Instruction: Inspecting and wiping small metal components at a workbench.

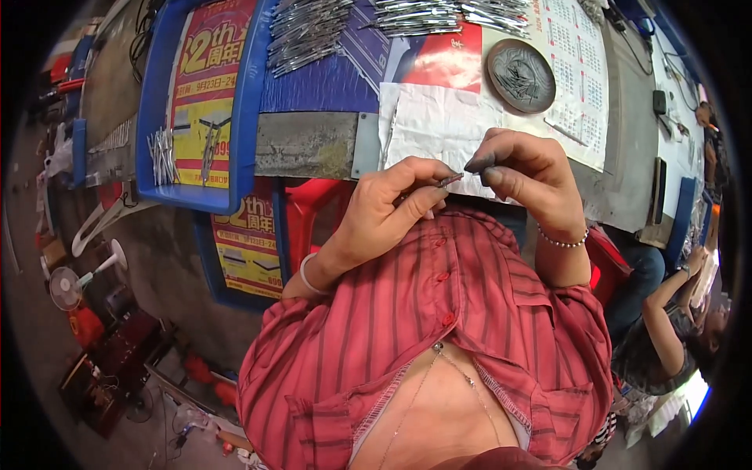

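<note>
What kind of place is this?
It's probably a workshop or small factory. Piles of thin, shiny metal pieces lie on the workbench, a round dish holds small dark bits, and a blue tray sits to their left.

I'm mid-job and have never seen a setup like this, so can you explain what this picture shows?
There is no machine here: these are a person's bare hands. The one picture comes from a wide fisheye camera on their head, looking down, so edges bend and the red striped shirt fills the lower middle. Picture left is the person's left.

The left hand has its grip on a small slender piece. The right hand, fingertips darkened, is close beside it; whether it holds anything is unclear.

On the worktable lie white paper, a round dish of thin dark pieces, and heaps of silvery pieces. The blue tray at left holds more.
</note>
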A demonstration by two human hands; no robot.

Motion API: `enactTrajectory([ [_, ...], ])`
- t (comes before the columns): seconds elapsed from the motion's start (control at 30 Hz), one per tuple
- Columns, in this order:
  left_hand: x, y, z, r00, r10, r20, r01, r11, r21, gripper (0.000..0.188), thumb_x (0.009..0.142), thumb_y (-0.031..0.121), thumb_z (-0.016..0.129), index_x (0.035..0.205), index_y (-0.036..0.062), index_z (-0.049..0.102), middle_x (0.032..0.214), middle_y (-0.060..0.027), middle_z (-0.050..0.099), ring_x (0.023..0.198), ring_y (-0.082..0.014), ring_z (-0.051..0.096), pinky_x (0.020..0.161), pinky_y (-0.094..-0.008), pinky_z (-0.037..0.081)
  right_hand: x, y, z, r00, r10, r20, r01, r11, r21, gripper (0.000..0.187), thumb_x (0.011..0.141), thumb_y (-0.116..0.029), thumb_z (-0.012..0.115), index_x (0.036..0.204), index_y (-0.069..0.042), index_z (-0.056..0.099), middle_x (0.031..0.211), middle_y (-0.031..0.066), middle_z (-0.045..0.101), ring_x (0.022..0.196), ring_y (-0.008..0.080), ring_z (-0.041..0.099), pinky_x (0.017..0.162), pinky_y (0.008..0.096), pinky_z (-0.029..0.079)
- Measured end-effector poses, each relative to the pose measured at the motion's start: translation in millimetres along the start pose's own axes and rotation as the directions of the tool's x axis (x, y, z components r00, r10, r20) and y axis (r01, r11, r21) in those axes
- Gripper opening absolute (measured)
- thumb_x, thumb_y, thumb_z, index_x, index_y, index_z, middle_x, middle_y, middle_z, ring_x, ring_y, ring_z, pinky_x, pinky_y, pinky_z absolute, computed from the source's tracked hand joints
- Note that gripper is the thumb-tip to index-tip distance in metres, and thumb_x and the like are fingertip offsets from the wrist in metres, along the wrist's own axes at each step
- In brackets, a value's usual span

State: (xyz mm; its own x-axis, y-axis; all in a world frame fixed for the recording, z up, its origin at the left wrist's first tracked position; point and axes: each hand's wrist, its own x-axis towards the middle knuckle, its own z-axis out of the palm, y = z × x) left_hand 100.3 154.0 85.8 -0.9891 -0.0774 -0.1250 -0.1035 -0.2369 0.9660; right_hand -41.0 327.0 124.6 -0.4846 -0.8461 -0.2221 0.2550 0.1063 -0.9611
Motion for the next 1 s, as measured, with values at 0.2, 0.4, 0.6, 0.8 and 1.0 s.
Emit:
enactTrajectory([
  [0.2,-4,4,-3,0.994,0.079,0.07,-0.09,0.98,0.175,0.016,0.092,0.002,0.054,0.108,-0.0014,0.057,0.085,-0.0044,0.063,0.074,-0.0068,0.059,0.066,-0.0195,0.048,-2,2,11,0.998,-0.02,0.062,0.008,0.983,0.182,0.016,0.082,0.006,0.052,0.097,0.002,0.056,0.086,0.0014,0.054,0.077,0.0047,0.049,0.065,0.0194,0.04],
  [0.4,-5,10,-2,0.996,0.084,0.023,-0.087,0.976,0.198,0.015,0.086,0.002,0.06,0.101,0.0001,0.062,0.09,-0.0092,0.066,0.08,-0.0174,0.065,0.072,-0.0265,0.05,0,6,13,0.997,-0.063,0.037,0.054,0.976,0.211,0.015,0.08,0.004,0.053,0.095,0.001,0.05,0.084,0.0001,0.05,0.077,0.0051,0.048,0.067,0.0194,0.039],
  [0.6,-4,9,-3,0.994,0.111,0.025,-0.114,0.972,0.207,0.015,0.086,0.001,0.061,0.1,0.0004,0.062,0.091,-0.0102,0.066,0.083,-0.0197,0.066,0.073,-0.0274,0.05,1,7,14,0.997,-0.054,0.054,0.041,0.977,0.208,0.016,0.079,0.003,0.054,0.094,0.0,0.05,0.085,0.0005,0.05,0.077,0.0055,0.047,0.067,0.0194,0.039],
  [0.8,-3,11,-5,0.991,0.13,0.024,-0.132,0.96,0.249,0.015,0.085,0.0,0.061,0.1,0.0004,0.062,0.091,-0.01,0.066,0.083,-0.02,0.066,0.072,-0.0274,0.051,1,4,15,0.999,-0.04,0.013,0.035,0.968,0.25,0.018,0.078,0.002,0.056,0.095,0.0,0.049,0.085,0.001,0.049,0.077,0.0061,0.048,0.068,0.0198,0.04],
  [1.0,-1,10,-6,0.988,0.15,0.039,-0.155,0.948,0.278,0.015,0.084,-0.001,0.061,0.099,0.0005,0.061,0.09,-0.01,0.066,0.082,-0.0208,0.066,0.072,-0.0273,0.051,4,7,16,0.998,-0.037,0.042,0.024,0.963,0.268,0.019,0.078,0.002,0.057,0.095,0.0,0.048,0.085,0.0012,0.049,0.077,0.0065,0.048,0.068,0.0201,0.041],
])
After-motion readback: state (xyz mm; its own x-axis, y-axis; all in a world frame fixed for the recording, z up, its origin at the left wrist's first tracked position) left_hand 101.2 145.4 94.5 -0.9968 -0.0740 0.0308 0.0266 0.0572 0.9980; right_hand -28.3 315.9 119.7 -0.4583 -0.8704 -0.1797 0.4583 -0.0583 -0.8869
